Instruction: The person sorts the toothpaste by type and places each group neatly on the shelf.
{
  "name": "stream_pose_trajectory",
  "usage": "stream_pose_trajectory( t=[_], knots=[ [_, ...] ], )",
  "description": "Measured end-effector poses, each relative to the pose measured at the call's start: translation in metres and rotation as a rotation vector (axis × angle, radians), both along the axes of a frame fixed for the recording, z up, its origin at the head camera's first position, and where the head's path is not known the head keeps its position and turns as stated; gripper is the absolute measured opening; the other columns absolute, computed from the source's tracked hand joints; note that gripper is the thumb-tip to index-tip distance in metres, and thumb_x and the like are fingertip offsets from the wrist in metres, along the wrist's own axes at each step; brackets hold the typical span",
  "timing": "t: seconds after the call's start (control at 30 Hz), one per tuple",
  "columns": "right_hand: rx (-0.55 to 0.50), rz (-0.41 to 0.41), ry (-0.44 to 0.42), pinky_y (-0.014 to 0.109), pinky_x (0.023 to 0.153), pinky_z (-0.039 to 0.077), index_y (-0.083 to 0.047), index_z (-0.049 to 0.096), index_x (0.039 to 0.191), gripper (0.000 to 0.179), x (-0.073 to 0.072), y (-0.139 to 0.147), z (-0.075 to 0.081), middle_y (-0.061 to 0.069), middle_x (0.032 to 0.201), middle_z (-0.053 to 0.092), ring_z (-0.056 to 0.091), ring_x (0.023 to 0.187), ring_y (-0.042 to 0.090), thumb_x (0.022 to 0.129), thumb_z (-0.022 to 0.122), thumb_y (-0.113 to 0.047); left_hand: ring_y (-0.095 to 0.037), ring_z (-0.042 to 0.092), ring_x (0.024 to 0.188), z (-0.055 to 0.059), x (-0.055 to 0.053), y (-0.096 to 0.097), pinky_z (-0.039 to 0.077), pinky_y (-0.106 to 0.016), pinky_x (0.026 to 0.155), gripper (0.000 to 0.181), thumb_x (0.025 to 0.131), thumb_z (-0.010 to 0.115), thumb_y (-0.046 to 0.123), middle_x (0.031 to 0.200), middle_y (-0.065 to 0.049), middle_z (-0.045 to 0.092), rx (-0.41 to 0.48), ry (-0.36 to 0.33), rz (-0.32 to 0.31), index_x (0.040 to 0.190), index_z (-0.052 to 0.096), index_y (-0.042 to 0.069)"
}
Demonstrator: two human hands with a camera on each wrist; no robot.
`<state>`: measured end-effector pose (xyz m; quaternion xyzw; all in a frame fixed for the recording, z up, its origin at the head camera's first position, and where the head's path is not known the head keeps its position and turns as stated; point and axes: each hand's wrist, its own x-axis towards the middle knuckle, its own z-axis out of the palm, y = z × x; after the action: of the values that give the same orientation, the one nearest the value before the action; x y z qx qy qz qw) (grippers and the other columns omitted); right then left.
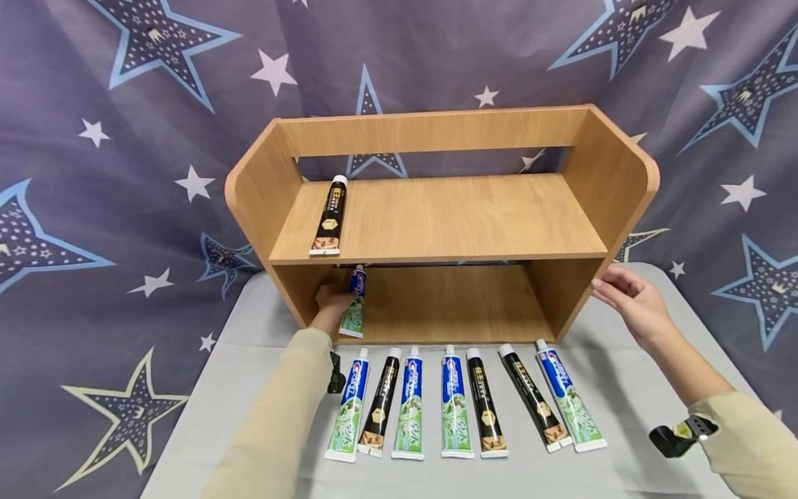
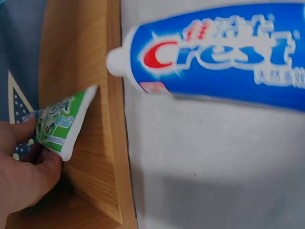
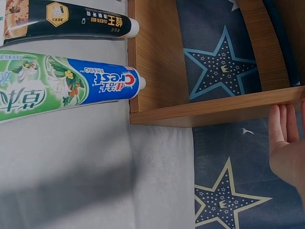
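My left hand grips a blue-and-green Crest toothpaste tube inside the lower level of a wooden shelf, near its left wall. In the left wrist view, the thumb and fingers pinch that tube, its white crimped end pointing outward. With fingers fairly straight, my right hand touches the outer side of the shelf's right panel. A black toothpaste tube lies on the upper level at the left, cap toward the back.
In front of the shelf, several tubes lie in a row on the grey-covered table, caps toward the shelf. They include green-and-blue Crest tubes and black tubes. A star-patterned curtain hangs behind and beside the table.
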<state>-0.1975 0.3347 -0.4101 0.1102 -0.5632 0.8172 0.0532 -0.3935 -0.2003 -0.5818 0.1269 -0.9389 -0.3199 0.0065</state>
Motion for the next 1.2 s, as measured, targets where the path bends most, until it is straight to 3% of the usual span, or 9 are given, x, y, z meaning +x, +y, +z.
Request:
stream_pose_trajectory(
  t=[0.03,0.13,0.2,0.23,0.33,0.43,0.6,0.7,1.2],
  knots=[
    [0.004,0.001,0.000,0.019,0.080,0.059,-0.009,0.068,0.104,0.036,0.000,-0.001,0.001,-0.001,0.094,0.070,0.069,0.087,0.007,0.089,0.048,0.018,-0.021,0.068,0.086,-0.012,-0.010,-0.007,0.054,-0.027,0.072,0.043,0.073,0.075,0.045,0.095,-0.007,0.076,0.027,0.018,0.007,0.092,0.076,0.007],
    [0.012,0.002,-0.003,0.019,0.079,0.059,-0.009,0.068,0.104,0.036,-0.001,-0.003,0.004,-0.002,0.094,0.070,0.069,0.087,0.007,0.089,0.049,0.017,-0.017,0.068,0.083,-0.014,-0.008,-0.016,0.053,-0.026,0.077,0.032,0.073,0.076,0.041,0.087,0.000,0.077,0.169,0.081,0.023,0.087,0.077,0.013],
    [0.010,0.000,-0.003,0.019,0.079,0.059,-0.009,0.068,0.104,0.035,-0.001,-0.004,0.005,-0.001,0.093,0.070,0.069,0.086,0.007,0.089,0.050,0.017,-0.020,0.068,0.092,-0.010,-0.007,-0.019,0.053,-0.029,0.088,0.031,0.078,0.073,0.039,0.093,0.000,0.077,0.156,0.069,0.000,0.093,0.077,0.013],
    [0.008,0.000,-0.003,0.019,0.079,0.059,-0.009,0.068,0.104,0.035,-0.001,-0.005,0.006,-0.001,0.093,0.070,0.069,0.086,0.007,0.089,0.050,0.017,-0.019,0.068,0.088,-0.024,-0.019,-0.024,0.052,-0.028,0.086,0.031,0.076,0.073,0.042,0.090,0.002,0.077,0.104,0.101,0.001,0.090,0.078,0.015],
    [-0.003,0.002,0.001,0.020,0.079,0.059,-0.008,0.069,0.104,0.035,-0.001,-0.005,0.007,-0.001,0.093,0.070,0.069,0.086,0.008,0.089,0.050,0.017,-0.018,0.066,0.080,-0.029,-0.022,-0.025,0.048,-0.025,0.077,0.027,0.075,0.071,0.042,0.081,0.005,0.076,-0.022,0.171,-0.007,0.083,0.078,0.017],
    [-0.008,0.005,0.004,0.020,0.079,0.059,-0.008,0.069,0.103,0.035,-0.001,-0.006,0.008,-0.001,0.093,0.070,0.069,0.086,0.008,0.089,0.050,0.018,-0.021,0.065,0.081,-0.004,-0.003,-0.012,0.048,-0.027,0.076,0.025,0.075,0.072,0.036,0.083,0.000,0.076,-0.022,0.134,0.016,0.085,0.077,0.013],
    [-0.007,0.012,0.009,0.019,0.079,0.059,-0.008,0.068,0.103,0.035,-0.002,-0.007,0.005,-0.001,0.093,0.070,0.069,0.086,0.007,0.089,0.049,0.018,-0.030,0.065,0.102,0.076,0.056,0.019,0.051,-0.036,0.093,0.027,0.081,0.070,0.021,0.102,-0.013,0.074,0.078,0.001,0.052,0.100,0.073,0.002],
    [-0.009,0.019,0.014,0.019,0.080,0.059,-0.008,0.068,0.103,0.035,-0.002,-0.007,0.004,-0.001,0.093,0.070,0.068,0.086,0.007,0.089,0.049,0.018,-0.032,0.063,0.106,0.096,0.076,0.028,0.049,-0.037,0.098,0.029,0.084,0.066,0.017,0.108,-0.017,0.072,0.073,0.014,0.056,0.104,0.071,-0.002],
    [-0.052,0.029,0.008,0.020,0.078,0.059,-0.006,0.068,0.104,0.034,0.003,-0.003,0.002,0.001,0.094,0.070,0.069,0.087,0.008,0.089,0.050,0.018,-0.036,0.062,0.108,0.109,0.116,0.044,0.050,-0.042,0.098,0.041,0.084,0.068,0.019,0.118,-0.022,0.066,0.118,0.009,0.008,0.118,0.062,-0.004]
  ],
)
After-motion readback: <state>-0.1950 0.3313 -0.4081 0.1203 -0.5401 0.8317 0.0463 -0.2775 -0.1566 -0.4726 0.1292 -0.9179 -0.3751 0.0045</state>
